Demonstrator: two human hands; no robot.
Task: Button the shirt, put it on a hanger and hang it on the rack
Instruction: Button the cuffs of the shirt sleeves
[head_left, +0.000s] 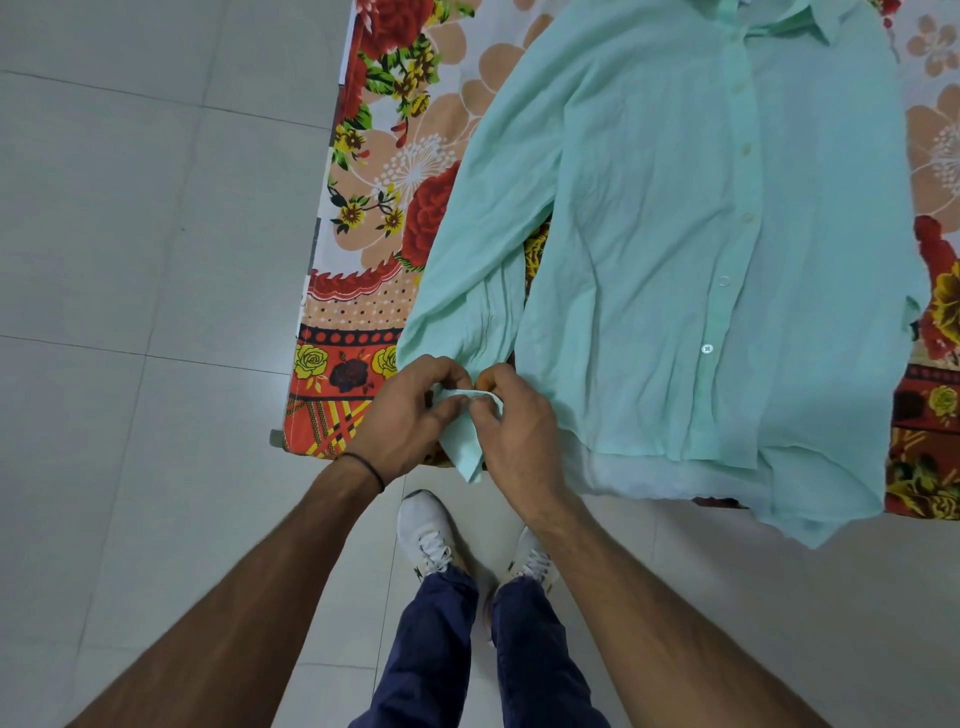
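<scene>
1. Pale tiled floor (130, 260) surrounds a raised surface covered by a floral sheet (374, 171).
2. Mint-green shirt (649, 234), front side up, lies flat on the sheet. Its long axis runs away from the person: collar (810, 21) at the far end, hem (779, 493) at the near end, overhanging the edge.
3. Button row (707, 348) follows the same axis down the closed front.
4. One sleeve (483, 234) lies beside the shirt body, angled toward the near edge, and ends in the cuff (467, 441).
5. Left hand (410, 415), a dark band at its wrist, pinches the cuff with curled fingers.
6. Right hand (519, 421), touching the left, pinches the same cuff.
7. White shoes (426, 530) stand on the floor below the hands.
</scene>
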